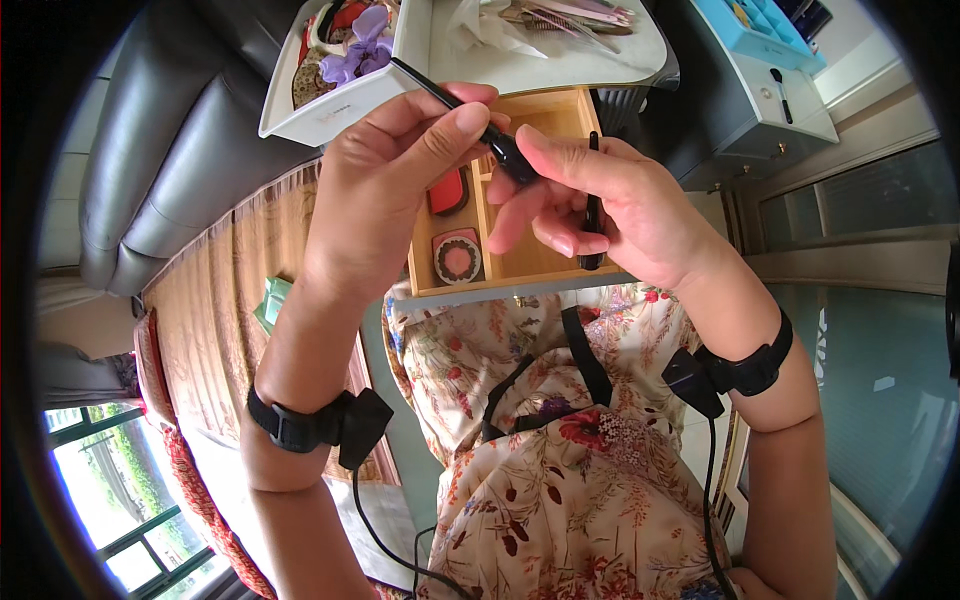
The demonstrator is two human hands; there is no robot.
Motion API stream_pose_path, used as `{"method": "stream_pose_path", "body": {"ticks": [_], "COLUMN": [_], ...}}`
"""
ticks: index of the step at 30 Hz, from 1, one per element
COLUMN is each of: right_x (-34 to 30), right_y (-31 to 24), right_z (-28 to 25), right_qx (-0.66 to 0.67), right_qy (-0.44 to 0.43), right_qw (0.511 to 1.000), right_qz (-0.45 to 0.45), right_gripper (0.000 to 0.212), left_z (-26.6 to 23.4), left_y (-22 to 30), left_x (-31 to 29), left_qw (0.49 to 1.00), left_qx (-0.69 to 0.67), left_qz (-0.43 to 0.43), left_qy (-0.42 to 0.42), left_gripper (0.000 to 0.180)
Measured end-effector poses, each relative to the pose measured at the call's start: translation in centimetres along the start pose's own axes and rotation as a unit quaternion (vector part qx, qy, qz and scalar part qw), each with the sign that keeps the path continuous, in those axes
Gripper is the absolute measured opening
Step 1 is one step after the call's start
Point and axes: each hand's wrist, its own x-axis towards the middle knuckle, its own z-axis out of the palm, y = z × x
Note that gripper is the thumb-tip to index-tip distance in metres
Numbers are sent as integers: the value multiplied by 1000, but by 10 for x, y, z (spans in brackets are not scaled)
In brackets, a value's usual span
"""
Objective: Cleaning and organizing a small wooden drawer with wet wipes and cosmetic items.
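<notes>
My left hand (375,165) pinches a slim black makeup brush (505,152) between thumb and fingers. Its thin handle tip points up and to the left, its thicker end down and to the right. At that thick end are the thumb and fingers of my right hand (645,195), which partly hide it; bristles cannot be made out. A second black brush (592,222) stands nearly upright, held among my right fingers, thick end down. Both hands are above an open wooden drawer (535,268). Inside it lie a round pink compact (457,258) and a red case (450,192).
Behind the drawer, a white tabletop (450,60) bears a pile of brushes (580,18) and a white box (340,112) with a purple hair claw (362,48). A blue organizer (765,40) and another brush (783,97) are on the right cabinet. A dark sofa (165,150) stands left.
</notes>
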Motion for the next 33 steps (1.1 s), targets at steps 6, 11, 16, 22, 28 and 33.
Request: {"method": "stream_pose_path", "body": {"ticks": [6,11,16,22,28,33], "right_x": [9,8,5,-1,-4,5], "right_y": [20,28,28,22,11,26], "right_z": [8,7,10,11,10,10], "right_qx": [-188,-336,-376,-357,-180,-252], "right_qy": [138,219,229,196,76,164], "right_qw": [963,881,855,875,975,924], "right_qz": [-137,-251,-274,-262,-109,-235], "right_gripper": [35,24,18,26,48,35], "left_z": [1,7,5,-1,-1,0], "left_y": [-3,0,-1,4,6,5], "left_x": [1,-4,-4,-4,-8,-8], "left_qw": [999,998,998,997,995,995], "left_qx": [-15,18,29,62,-8,62], "left_qz": [7,8,26,52,67,63], "left_qy": [28,57,41,-18,-75,-43], "left_gripper": [23,21,20,18,18,20]}}
